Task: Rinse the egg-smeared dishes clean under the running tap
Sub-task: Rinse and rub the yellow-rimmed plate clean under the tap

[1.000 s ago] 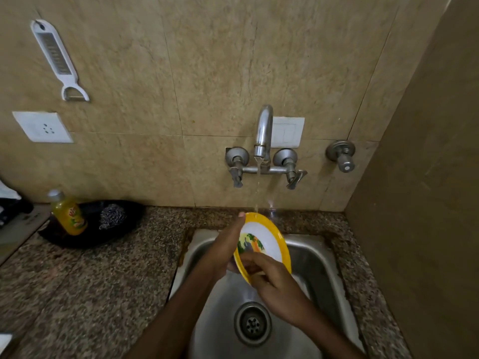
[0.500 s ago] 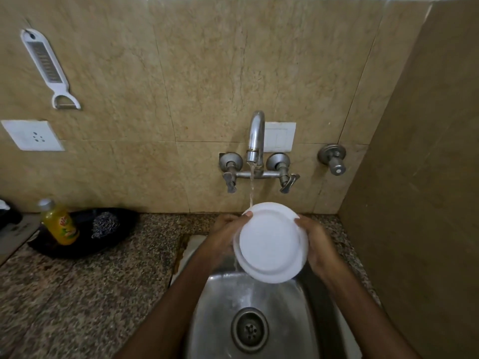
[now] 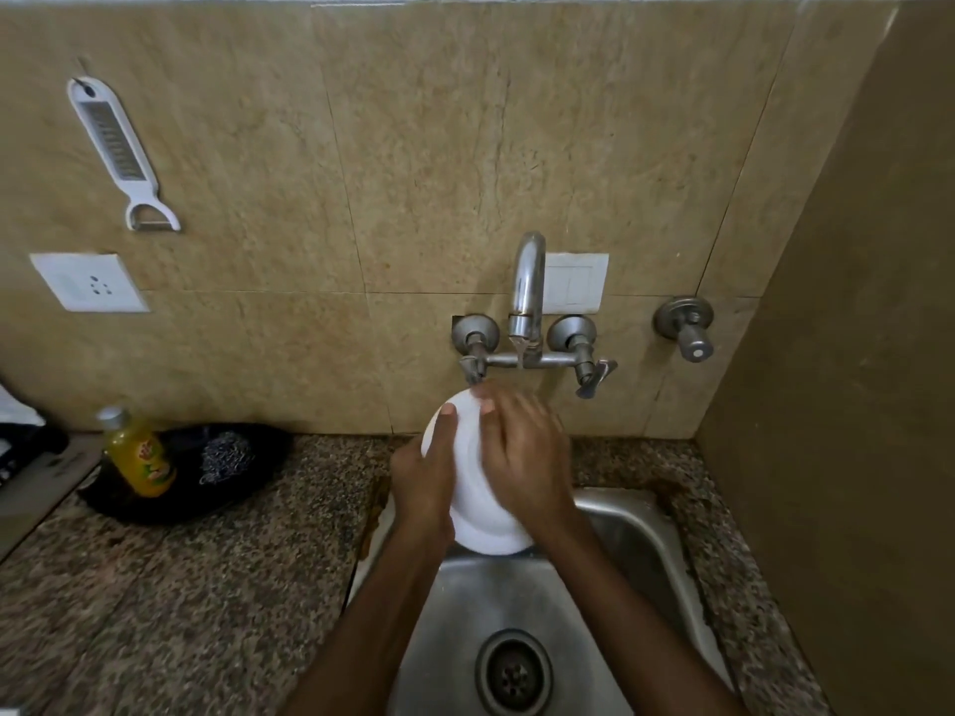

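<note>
Here, over the stainless steel sink [image 3: 635,534], the round white plate [image 3: 473,501] is held tilted, back showing. The left hand [image 3: 429,483] grips its rim; the right hand [image 3: 522,457] presses flat, seemingly rubbing, under the curved chrome tap [image 3: 528,286]. Next, probably: flip it and rinse the face.

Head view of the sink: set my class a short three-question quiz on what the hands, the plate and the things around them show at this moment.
1. True or false: the left hand grips the edge of the white plate while the right hand lies flat on it.
2. What hangs on the wall above the socket? A) a peeler B) a ladle C) a towel
3. Fill in: the yellow bottle stands to the ___ of the sink.

Key: 1 true; 2 A; 3 left.
</note>
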